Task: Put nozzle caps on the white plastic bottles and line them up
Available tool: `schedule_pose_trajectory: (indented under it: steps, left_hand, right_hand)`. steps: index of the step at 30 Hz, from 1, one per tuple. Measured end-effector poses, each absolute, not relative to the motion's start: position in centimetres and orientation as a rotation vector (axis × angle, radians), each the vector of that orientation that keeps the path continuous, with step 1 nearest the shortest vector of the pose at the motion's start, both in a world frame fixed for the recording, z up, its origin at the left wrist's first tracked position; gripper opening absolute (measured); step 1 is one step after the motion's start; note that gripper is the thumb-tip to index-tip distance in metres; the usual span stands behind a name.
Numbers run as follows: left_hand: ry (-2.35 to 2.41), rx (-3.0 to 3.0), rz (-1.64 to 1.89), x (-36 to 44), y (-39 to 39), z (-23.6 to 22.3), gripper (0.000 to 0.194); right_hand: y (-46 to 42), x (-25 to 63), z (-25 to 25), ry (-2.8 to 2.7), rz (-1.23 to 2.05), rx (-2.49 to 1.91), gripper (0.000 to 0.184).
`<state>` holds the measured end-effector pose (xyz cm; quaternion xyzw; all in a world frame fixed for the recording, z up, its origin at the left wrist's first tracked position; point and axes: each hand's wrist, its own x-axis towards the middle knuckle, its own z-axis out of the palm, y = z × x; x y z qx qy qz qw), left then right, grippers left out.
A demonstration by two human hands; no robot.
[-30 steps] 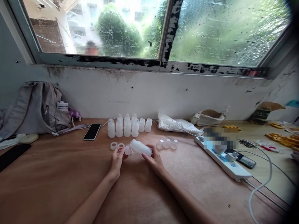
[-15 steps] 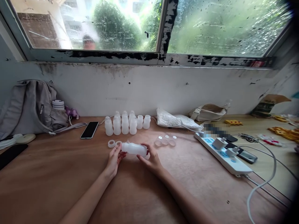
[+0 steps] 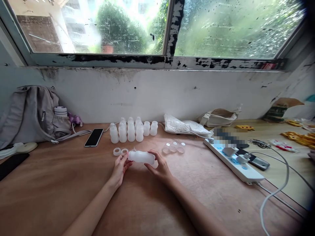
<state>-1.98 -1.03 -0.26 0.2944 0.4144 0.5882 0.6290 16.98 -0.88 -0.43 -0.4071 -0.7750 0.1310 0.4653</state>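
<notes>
A frosted white baby bottle (image 3: 141,157) lies sideways in the air between my hands, low over the brown tabletop. My left hand (image 3: 119,170) pinches its narrower neck end with thumb and fingers. My right hand (image 3: 159,167) grips the wide base at the other end. Just beyond my left fingers lie two white screw rings (image 3: 117,151), the nearer one partly covered by my hand. Several clear round caps (image 3: 173,148) sit right of the bottle. Behind it, several frosted bottles (image 3: 122,132) stand upright in rows, and two open-topped ones (image 3: 154,128) stand at their right end.
A phone (image 3: 94,137) and a grey backpack (image 3: 31,114) lie to the left. Along the wall are a white plastic packet (image 3: 184,126) and a beige bag (image 3: 218,117). A power strip (image 3: 233,160) with plugs and looping white cables (image 3: 286,173) occupies the right.
Both hands keep hold of the bottle, which has barely moved. The camera view has shifted slightly. Outside the window, the blurred figure-like shape has moved right and lower.
</notes>
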Motion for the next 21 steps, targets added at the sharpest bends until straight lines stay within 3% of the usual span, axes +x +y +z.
schedule_pose_trajectory:
  steps: [12, 21]
  left_hand:
    - [0.936, 0.741, 1.401, -2.28, -1.03, 0.26, 0.026]
    - [0.946, 0.624, 1.440, -2.64, -0.55, 0.07, 0.028]
  right_hand:
    - [-0.75, 17.03, -0.31, -1.815, 0.525, -1.105, 0.039]
    - [-0.85, 17.19, -0.38, -1.847, 0.471, -1.090, 0.041]
